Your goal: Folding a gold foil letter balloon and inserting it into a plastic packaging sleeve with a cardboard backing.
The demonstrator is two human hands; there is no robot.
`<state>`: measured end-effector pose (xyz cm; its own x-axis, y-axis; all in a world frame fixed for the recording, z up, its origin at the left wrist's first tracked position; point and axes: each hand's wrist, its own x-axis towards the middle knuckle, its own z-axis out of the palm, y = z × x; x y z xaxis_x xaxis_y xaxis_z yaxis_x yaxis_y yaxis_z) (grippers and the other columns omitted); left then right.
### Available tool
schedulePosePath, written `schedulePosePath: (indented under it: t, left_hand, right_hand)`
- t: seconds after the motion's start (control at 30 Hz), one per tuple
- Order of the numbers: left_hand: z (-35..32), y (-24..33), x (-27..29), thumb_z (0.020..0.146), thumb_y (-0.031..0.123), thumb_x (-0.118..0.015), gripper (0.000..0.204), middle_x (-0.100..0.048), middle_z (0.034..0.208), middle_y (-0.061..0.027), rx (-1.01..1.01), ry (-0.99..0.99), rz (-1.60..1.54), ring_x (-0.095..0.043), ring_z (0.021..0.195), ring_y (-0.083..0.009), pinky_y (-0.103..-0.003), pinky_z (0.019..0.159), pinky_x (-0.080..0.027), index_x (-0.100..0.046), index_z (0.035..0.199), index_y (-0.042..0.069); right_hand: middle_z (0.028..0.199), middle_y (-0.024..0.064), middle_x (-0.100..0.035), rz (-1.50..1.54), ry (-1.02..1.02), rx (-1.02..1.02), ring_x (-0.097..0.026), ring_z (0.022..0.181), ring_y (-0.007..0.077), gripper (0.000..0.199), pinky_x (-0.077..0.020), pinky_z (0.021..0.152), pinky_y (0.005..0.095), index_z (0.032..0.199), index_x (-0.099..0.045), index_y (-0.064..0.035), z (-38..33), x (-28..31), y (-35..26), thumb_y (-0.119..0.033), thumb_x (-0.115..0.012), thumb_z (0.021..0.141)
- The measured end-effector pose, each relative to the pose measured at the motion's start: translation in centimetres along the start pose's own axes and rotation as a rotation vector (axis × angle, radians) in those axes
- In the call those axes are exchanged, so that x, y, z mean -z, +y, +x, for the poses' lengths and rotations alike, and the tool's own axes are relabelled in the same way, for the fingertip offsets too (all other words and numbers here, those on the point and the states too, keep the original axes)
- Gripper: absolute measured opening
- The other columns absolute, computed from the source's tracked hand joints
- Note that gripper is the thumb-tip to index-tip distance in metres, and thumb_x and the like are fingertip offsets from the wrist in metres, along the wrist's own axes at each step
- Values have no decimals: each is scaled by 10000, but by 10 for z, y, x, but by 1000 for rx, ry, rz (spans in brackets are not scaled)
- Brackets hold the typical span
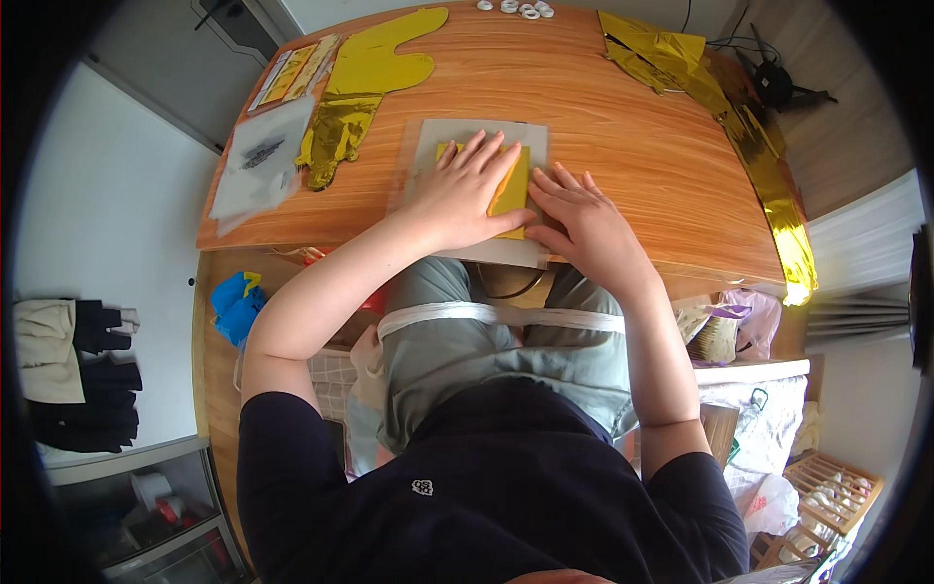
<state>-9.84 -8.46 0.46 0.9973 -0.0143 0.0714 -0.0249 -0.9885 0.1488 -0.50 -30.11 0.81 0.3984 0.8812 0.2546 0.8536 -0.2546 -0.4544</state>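
Note:
My left hand [461,197] lies flat with fingers spread on a gold-yellow sheet [513,195], covering much of it. Beneath that sheet is a larger grey board [530,133] near the table's front edge. A clear film edge shows along the board's left side. My right hand [584,219] rests palm down with its fingers stretched out, at the right edge of the board. Its thumb reaches toward the yellow sheet, close to my left thumb. Neither hand grips anything; what lies under my left palm is hidden.
On the wooden table [642,165], crumpled gold foil [384,58] lies far left and a long gold foil strip [749,136] trails over the right side. A stack of clear sheets [258,165] sits left. White rings [530,12] and a black device [773,86] stand at the back.

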Motion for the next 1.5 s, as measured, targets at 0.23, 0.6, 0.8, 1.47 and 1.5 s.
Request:
schedulePosePath:
  t: [0.23,0.6,0.8,1.47,1.5]
  left_hand:
    - [-1,1,0,957,610,-635,917,-246,1705,-190,-5,0,15,-201,1589,-381,-561,1286,-172,-263,1653,143]
    - [-4,-4,-1,841,542,-788,1041,-284,1689,-182,-40,18,68,-250,1573,-380,-573,1267,-234,-272,1647,134]
    - [-3,-8,-2,815,611,-779,1087,-283,1696,-158,-58,35,29,-242,1576,-373,-573,1269,-230,-269,1649,135]
    - [15,10,8,738,779,-734,1216,-254,1711,-143,-224,-88,45,-191,1587,-381,-593,1277,-160,-279,1651,116]
    - [18,18,7,738,779,-734,1216,-254,1711,-143,-225,-84,35,-191,1587,-381,-593,1277,-160,-279,1651,116]
  right_hand:
    - [1601,137,-471,-18,-40,35,-351,1534,348,612,-245,1262,552,1511,-524,-48,6,-7,-4,-367,-653,1005]
    - [1622,144,-439,-22,-66,28,-313,1550,362,665,-207,1270,559,1532,-491,-36,10,-7,-13,-480,-559,1042]
    - [1534,139,-544,-55,-44,19,-375,1513,384,563,-254,1245,585,1436,-597,-52,-1,-4,-17,-455,-566,1044]
    - [1086,207,-740,-533,657,-765,-699,1022,406,298,-555,901,496,1097,-774,-85,-112,209,258,-281,-588,971]
    - [1086,207,-740,-543,652,-764,-699,1022,406,298,-555,901,496,1097,-774,-85,-128,222,284,-281,-588,971]
